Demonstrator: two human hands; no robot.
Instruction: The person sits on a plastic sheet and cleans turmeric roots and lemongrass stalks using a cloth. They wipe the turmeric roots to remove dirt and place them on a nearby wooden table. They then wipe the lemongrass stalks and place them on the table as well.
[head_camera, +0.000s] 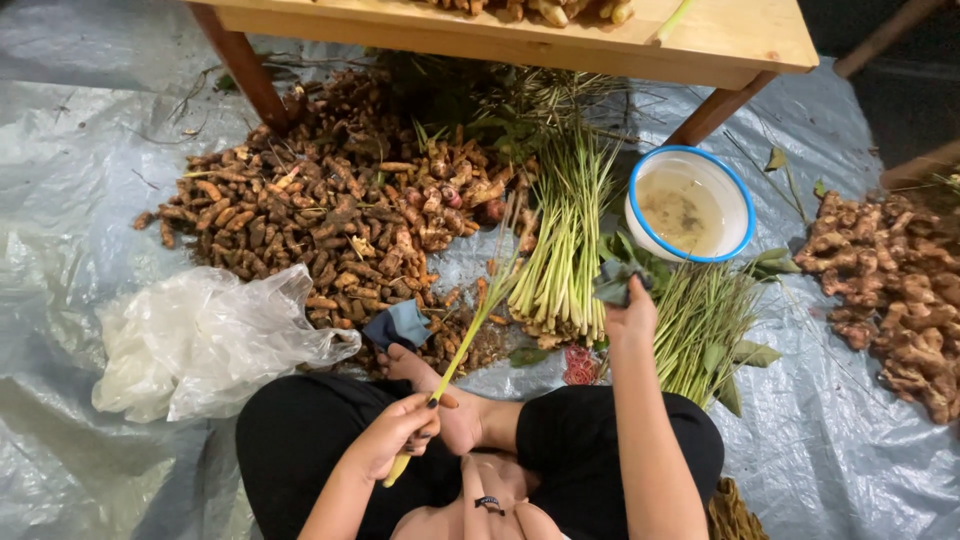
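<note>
Lower centre of the frame, the left hand (395, 435) grips one lemongrass stalk (462, 345) by its base. At centre right, the right hand (630, 312) pinches dark leaves (615, 283) over the bundle (565, 240). This looks like sorting; next probably calls for adding the stalk to the bundle.

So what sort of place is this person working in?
Probably a floor workspace for sorting fresh roots and herbs, perhaps for a market or kitchen. A crinkled grey plastic sheet covers the ground, with a heap of small brown-orange roots and a bundle of pale green stalks spread before the seated person.
</note>
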